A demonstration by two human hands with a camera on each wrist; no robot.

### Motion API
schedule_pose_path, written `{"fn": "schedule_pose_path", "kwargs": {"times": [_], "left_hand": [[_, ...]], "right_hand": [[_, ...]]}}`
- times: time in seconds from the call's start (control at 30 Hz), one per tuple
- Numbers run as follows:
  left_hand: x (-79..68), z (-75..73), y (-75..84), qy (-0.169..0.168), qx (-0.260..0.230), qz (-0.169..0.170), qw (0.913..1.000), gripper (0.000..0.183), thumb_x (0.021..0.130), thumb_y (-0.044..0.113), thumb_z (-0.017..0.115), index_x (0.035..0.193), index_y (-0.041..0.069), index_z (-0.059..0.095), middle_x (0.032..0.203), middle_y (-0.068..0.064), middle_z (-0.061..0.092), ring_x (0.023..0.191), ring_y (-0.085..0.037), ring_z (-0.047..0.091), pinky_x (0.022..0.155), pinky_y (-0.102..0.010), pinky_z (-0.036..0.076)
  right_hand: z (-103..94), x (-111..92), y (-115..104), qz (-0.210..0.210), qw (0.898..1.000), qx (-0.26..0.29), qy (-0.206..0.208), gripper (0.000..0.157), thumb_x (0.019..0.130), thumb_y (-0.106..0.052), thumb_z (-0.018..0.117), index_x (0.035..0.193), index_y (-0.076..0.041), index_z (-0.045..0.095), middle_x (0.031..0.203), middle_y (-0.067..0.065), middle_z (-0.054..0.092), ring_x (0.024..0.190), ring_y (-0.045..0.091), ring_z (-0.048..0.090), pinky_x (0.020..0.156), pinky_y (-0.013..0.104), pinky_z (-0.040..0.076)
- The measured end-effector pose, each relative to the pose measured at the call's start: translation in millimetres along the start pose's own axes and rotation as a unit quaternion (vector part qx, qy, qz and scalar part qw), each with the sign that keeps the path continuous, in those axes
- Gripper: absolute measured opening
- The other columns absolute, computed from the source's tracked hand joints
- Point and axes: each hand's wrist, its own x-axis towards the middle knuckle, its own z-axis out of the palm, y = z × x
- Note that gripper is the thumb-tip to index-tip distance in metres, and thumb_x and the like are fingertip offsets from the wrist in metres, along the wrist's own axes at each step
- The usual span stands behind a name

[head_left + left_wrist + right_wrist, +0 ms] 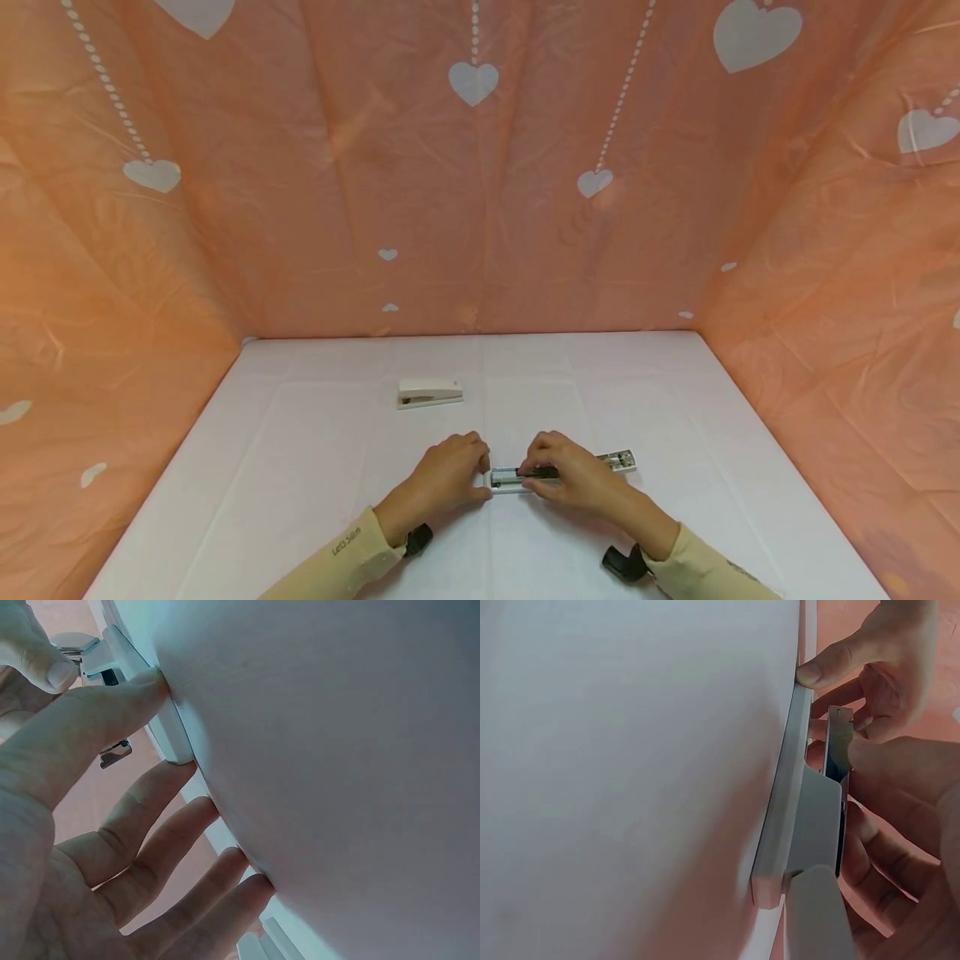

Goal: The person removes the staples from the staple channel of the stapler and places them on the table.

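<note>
An opened white stapler (pixel 504 483) lies on the table, its top cover (pixel 618 460) swung back to the right. My left hand (pixel 444 468) grips the left end of its base, thumb at the near side and index finger at the end, the other fingertips against the table. My right hand (pixel 572 473) pinches the metal staple magazine (pixel 838 742) between thumb and fingers, above the base (pixel 784 795). In the right wrist view the magazine stands raised from the base. Whether staples are inside is hidden by my fingers.
A second white stapler (pixel 430 393), closed, sits farther back, left of centre. White cloth covers the table (pixel 300 467). Orange curtains (pixel 480 208) with white hearts enclose the back and both sides.
</note>
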Motion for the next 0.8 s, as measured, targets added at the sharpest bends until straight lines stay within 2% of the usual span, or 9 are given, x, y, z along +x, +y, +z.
{"fn": "schedule_pose_path", "kwargs": {"times": [0.13,0.3,0.47,0.8], "left_hand": [[-0.3,-0.7,0.8,0.0,0.001,0.002,1.0,0.034,0.08,0.029,0.097,0.093,0.013,0.07,0.093,0.006,0.061,0.084,-0.014,0.058,0.07,-0.029,0.051],[-0.4,-0.9,1.6,-0.004,0.004,0.001,1.0,0.035,0.08,0.029,0.097,0.093,0.013,0.07,0.092,0.006,0.06,0.084,-0.014,0.059,0.07,-0.029,0.051],[0.2,-0.3,0.9,-0.003,0.003,0.0,1.0,0.034,0.08,0.029,0.097,0.093,0.013,0.07,0.091,0.007,0.059,0.084,-0.014,0.058,0.069,-0.029,0.051],[0.4,2.6,-0.4,0.004,0.007,0.002,1.0,0.034,0.08,0.031,0.097,0.093,0.014,0.07,0.09,0.008,0.058,0.085,-0.014,0.06,0.069,-0.029,0.051]], "right_hand": [[0.1,0.3,0.1,-0.015,1.0,-0.006,0.004,0.009,0.094,-0.012,0.084,0.103,-0.016,0.083,0.102,-0.008,0.064,0.097,0.008,0.058,0.082,0.027,0.054],[1.0,-0.6,-0.6,-0.01,1.0,-0.012,0.003,0.011,0.093,-0.012,0.085,0.103,-0.015,0.083,0.104,-0.007,0.064,0.099,0.009,0.057,0.083,0.027,0.054],[1.5,-0.3,-0.5,-0.004,1.0,0.004,0.003,0.012,0.093,-0.01,0.084,0.104,-0.014,0.084,0.105,-0.007,0.064,0.102,0.009,0.057,0.086,0.028,0.055],[2.2,-1.1,4.0,-0.028,0.999,0.027,0.013,0.013,0.094,-0.006,0.083,0.105,-0.012,0.083,0.105,-0.006,0.065,0.101,0.011,0.059,0.086,0.029,0.054]]}}
